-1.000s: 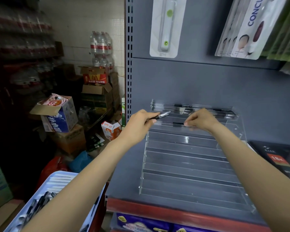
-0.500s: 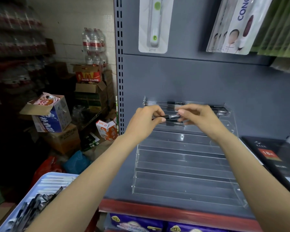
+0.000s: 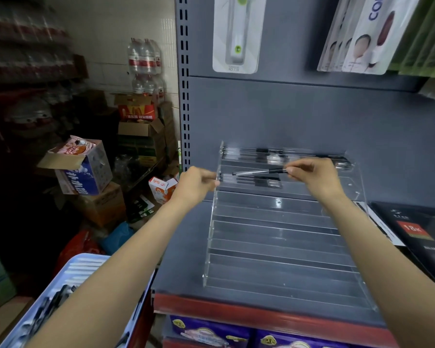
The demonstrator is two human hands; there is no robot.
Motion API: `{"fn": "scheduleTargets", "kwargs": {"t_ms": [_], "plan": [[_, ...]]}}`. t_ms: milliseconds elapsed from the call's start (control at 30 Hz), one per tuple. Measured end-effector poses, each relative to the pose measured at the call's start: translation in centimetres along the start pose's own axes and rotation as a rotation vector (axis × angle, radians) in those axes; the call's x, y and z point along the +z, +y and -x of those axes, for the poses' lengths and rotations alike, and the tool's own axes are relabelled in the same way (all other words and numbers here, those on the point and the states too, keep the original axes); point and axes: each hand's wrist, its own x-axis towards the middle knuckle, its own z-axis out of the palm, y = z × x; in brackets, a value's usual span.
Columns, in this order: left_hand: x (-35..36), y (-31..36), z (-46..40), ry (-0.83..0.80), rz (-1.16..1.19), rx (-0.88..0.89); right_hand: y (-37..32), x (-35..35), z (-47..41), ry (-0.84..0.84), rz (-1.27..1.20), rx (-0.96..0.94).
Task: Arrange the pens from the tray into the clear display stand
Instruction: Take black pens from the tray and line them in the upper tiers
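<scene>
- Head view: the right hand (image 3: 317, 175), right of frame centre, pinches a black pen (image 3: 260, 172) by its right end between curled fingertips; the pen runs out leftward from the grip, nearly level, over the second tier from the top of the clear display stand (image 3: 274, 247).
- More black pens lie in that tier just below it, and others in the top tier behind.
- The left hand (image 3: 197, 183) has its fingers curled at the stand's left edge beside those pens; whether it holds anything cannot be told.
- At lower left, the white tray (image 3: 81, 267) holds more pens, partly hidden by the left forearm.
</scene>
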Motion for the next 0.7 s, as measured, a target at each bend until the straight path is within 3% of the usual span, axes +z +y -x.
{"fn": "scheduleTargets", "kwargs": {"t_ms": [333,700], "plan": [[0.1,-0.2,-0.1,0.015,0.029,-0.008,-1.3,1.5,-1.4,-0.221,0.298,-0.016],[0.0,-0.3,-0.2,-0.004,0.075,-0.003,-1.2,2.4,-1.1,-0.235,0.377,-0.006]]}}
